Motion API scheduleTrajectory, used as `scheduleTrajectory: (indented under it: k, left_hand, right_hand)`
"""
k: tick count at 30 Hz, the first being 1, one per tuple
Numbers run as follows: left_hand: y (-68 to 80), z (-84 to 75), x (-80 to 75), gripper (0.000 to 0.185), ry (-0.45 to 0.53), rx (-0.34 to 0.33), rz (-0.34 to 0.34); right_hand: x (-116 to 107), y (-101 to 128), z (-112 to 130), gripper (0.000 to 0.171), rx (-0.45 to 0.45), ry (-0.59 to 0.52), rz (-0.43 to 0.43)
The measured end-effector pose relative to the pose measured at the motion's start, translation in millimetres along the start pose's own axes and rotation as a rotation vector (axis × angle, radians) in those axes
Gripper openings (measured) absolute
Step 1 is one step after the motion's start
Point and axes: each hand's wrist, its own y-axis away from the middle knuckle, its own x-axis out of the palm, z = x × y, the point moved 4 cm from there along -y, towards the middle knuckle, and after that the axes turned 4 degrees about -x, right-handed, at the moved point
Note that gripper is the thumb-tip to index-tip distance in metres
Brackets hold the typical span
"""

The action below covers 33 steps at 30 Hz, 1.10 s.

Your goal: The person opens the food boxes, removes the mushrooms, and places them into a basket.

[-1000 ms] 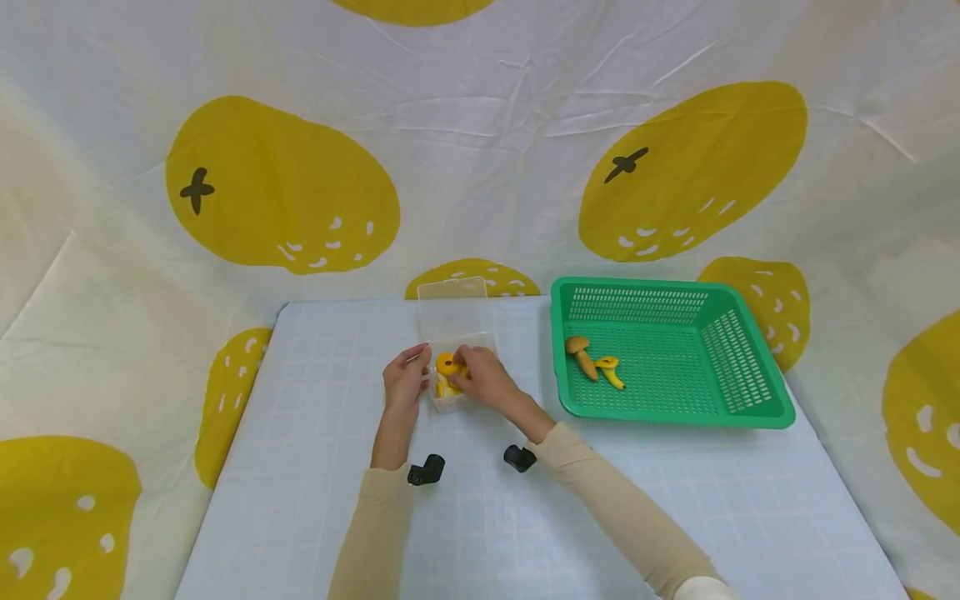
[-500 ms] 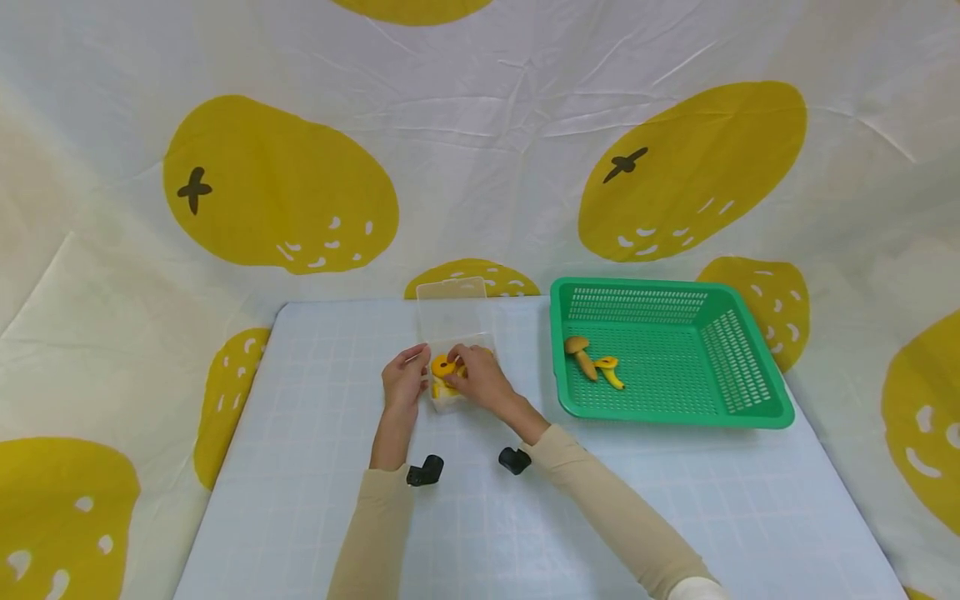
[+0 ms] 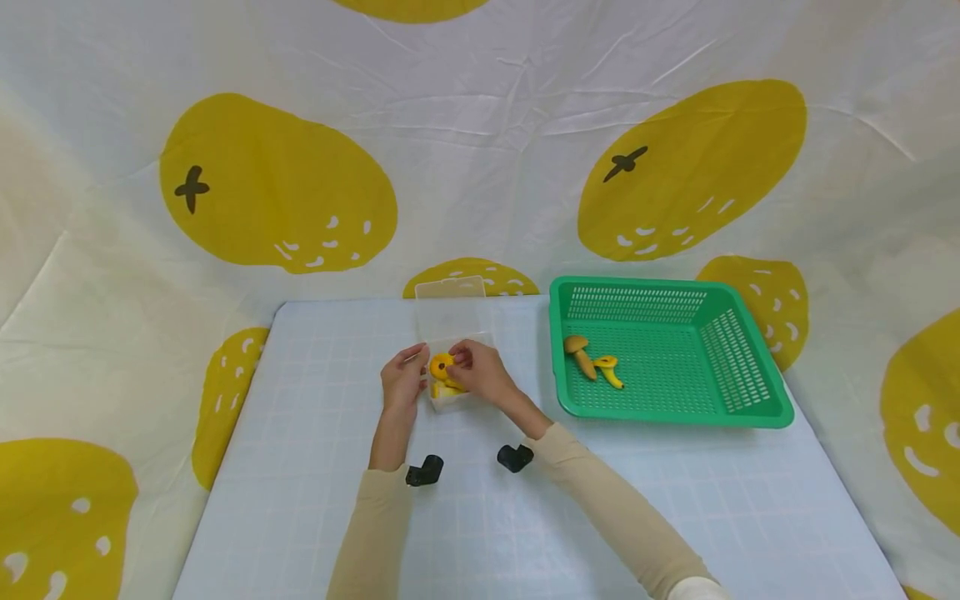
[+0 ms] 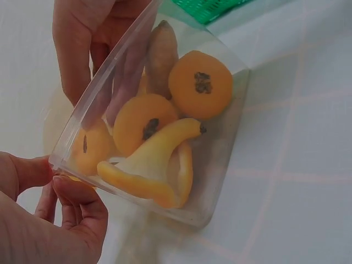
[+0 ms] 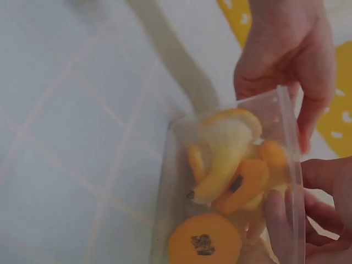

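Note:
A clear plastic box (image 3: 450,398) with its lid up stands mid-table and holds several orange and yellow toy mushrooms. My left hand (image 3: 408,375) pinches the box's left wall; in the left wrist view its fingers (image 4: 66,203) grip the near corner of the box (image 4: 225,143). My right hand (image 3: 468,367) reaches into the box and its fingers curl round an orange-capped mushroom (image 3: 441,364). That cap (image 4: 201,85) lies above a pale yellow mushroom (image 4: 154,165). In the right wrist view the cap (image 5: 204,242) sits beside my right fingers (image 5: 324,214), with the left hand (image 5: 286,49) behind the box.
A green mesh basket (image 3: 667,287) stands right of the box with a brown mushroom (image 3: 579,354) and a yellow one (image 3: 609,369) inside. The pale checked table (image 3: 315,467) stretches toward me. A white cloth printed with yellow fruit hangs behind.
The orange cap has shifted a little left and up in the box as my right fingers worked round it. My left hand has stayed on the box wall.

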Motion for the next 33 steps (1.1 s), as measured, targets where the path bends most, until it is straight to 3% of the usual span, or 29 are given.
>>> scheduleTrajectory:
  k: [8, 19, 27, 33]
  left_hand:
    - [0.3, 0.8, 0.1, 0.031, 0.011, -0.001, -0.002]
    - [1.2, 0.5, -0.7, 0.031, -0.006, 0.017, -0.008]
    - [2.6, 0.2, -1.0, 0.03, 0.014, 0.044, 0.001]
    - [2.1, -0.2, -1.3, 0.03, 0.027, 0.061, 0.004]
  right_hand:
    - [-12, 3, 0, 0.021, 0.076, -0.073, 0.023]
    - [-51, 13, 1, 0.025, 0.055, -0.161, 0.057]
    - [-89, 22, -2, 0.032, 0.107, -0.426, 0.08]
    - [-114, 27, -14, 0.033, 0.159, -0.5, 0.028]
